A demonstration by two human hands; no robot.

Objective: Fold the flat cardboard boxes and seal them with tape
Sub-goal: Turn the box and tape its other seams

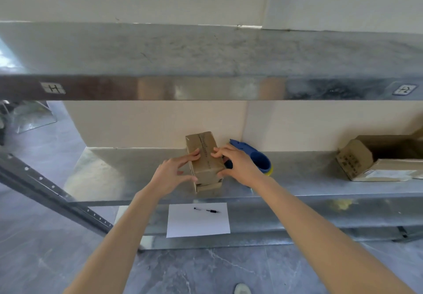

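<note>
Head view, step: you seem to be pressing the small cardboard box (204,161) shut on the metal shelf (128,174) — I cannot tell if its top has tape yet.
Next move: if not, hold the flaps down and grab the blue tape dispenser (259,158), just behind your right hand (238,163).
Left hand (174,174): fingers bent round the box's left side — holding it.
Right hand: fingertips on top, thumb on the side, holding too.

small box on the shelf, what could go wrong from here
The small box sits close to the front edge of the shelf; a pull by the left hand or right hand could drag it off.
The tape dispenser lies just behind the right hand and could get knocked.
The box's near end looks slightly open and may spring apart.
</note>
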